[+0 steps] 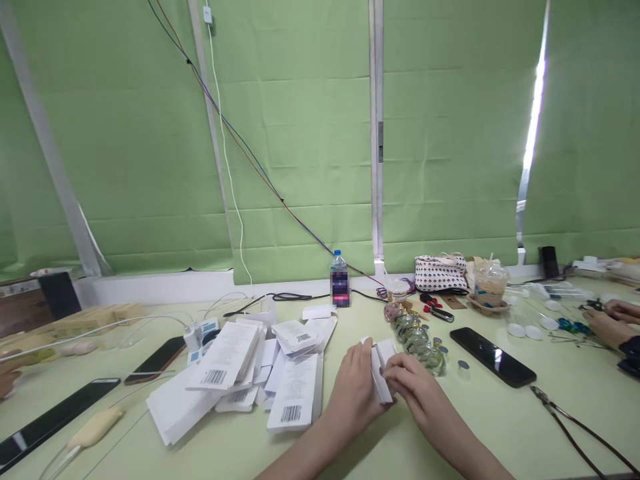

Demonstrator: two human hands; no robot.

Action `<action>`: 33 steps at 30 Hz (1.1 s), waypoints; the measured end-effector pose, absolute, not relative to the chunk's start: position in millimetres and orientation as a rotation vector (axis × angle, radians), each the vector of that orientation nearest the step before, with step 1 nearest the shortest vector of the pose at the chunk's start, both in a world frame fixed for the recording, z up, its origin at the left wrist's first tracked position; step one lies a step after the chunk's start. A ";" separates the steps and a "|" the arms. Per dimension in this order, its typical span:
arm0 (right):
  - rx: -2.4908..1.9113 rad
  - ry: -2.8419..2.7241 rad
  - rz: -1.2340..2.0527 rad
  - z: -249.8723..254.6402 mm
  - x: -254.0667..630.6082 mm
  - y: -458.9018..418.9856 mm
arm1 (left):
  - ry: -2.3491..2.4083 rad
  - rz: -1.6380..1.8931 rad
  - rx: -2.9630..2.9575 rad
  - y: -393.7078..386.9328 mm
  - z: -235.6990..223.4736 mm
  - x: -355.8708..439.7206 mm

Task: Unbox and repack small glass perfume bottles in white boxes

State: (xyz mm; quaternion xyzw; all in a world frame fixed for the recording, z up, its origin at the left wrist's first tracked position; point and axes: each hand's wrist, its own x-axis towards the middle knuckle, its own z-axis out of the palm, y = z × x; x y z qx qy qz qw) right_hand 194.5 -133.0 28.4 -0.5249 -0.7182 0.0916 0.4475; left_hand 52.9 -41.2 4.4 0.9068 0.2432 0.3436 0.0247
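Note:
A small white cardboard box (383, 381) is held up over the table between both of my hands. My left hand (354, 381) wraps round its left side, with the fingers along the top. On the right side, the bent fingers of my right hand (411, 383) pinch at the box's edge. What lies inside the box cannot be seen. Left of my hands is a loose pile of flat white boxes (295, 383), several with barcodes on them. Just beyond my right hand stands a row of shiny greenish wrapped pieces (417, 343), with small silvery discs (463, 366) beside them.
A black phone (493, 357) and pliers (543, 397) lie to the right. Behind are a bottle (340, 280), a drink cup (490, 280) and a patterned pouch (440, 273). Another person's hands (607, 323) work at far right. More phones (156, 360) and cables lie left.

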 end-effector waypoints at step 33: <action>-1.630 -1.596 0.081 -69.6 261.5 -162.3 | 0.566 0.180 3.248 -39.7 27.6 80.3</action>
